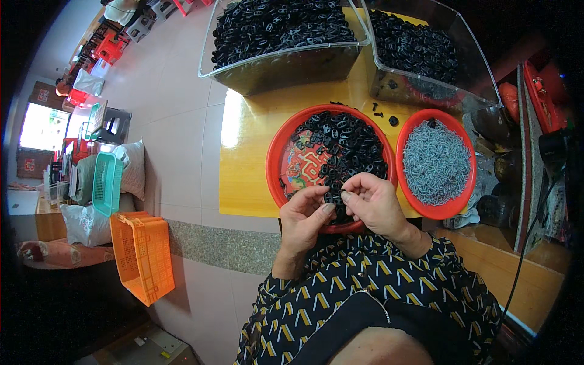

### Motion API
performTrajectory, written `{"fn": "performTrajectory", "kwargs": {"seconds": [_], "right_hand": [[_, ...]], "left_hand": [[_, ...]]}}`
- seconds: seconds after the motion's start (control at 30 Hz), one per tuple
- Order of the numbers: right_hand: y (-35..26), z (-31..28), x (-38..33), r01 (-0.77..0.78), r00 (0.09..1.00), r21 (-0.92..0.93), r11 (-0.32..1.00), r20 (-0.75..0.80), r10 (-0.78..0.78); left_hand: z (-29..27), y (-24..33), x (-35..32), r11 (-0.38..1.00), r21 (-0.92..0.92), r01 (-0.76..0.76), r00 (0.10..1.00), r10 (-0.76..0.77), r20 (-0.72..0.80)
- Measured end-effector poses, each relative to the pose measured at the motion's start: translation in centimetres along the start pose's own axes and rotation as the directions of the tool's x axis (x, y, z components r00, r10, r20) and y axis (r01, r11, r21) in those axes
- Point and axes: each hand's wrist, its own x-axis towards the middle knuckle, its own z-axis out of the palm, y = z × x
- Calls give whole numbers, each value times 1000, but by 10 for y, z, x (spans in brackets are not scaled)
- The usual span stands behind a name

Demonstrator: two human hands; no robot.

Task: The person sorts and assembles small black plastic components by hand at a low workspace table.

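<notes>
Both hands meet over the near rim of a round red plastic tray [281, 159] on a glossy yellow worktop [249, 131]. The left hand [304, 218] and the right hand [374, 204] have their fingertips pressed together on a small black part [333, 198], pinched between thumbs and forefingers; its exact shape is too small to tell. The tray is heaped with matt black plastic pieces [340, 146], each oval with small holes, and a red printed pattern shows through at its 8 o'clock side. At 3 o'clock from this tray sits a second round red dish [409, 131] filled with short, shiny grey metal pins [435, 161]. A few loose black bits [383, 112] lie on the worktop at 12 o'clock from the trays. Beyond them stand two clear, rigid plastic bins: one [243, 70] at 11 o'clock and another [480, 67] at 1 o'clock, both piled with black parts. The person's sleeves [377, 274] are dark fabric with yellow and white angular marks. At 9 o'clock the floor [176, 103] is pale, smooth tile with a speckled stone strip, where an orange lattice crate [143, 255], a teal lattice basket [106, 182] and stuffed pale sacks [131, 167] stand.
</notes>
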Motion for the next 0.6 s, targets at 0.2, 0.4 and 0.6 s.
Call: {"fn": "performTrajectory", "kwargs": {"seconds": [0.2, 0.4, 0.6], "right_hand": [[-2, 0, 0, 15, 1000, 4, 1000, 6, -15], [-3, -1, 0, 47, 999, -80, 996, -8, -48], [-4, 0, 0, 47, 999, -85, 995, 20, -45]], "left_hand": [[0, 0, 0, 999, 39, -6, 1000, 5, 11], [3, 2, -1, 997, 70, -35, 999, 33, 34], [4, 1, -2, 985, 162, -56, 998, 49, 48]]}}
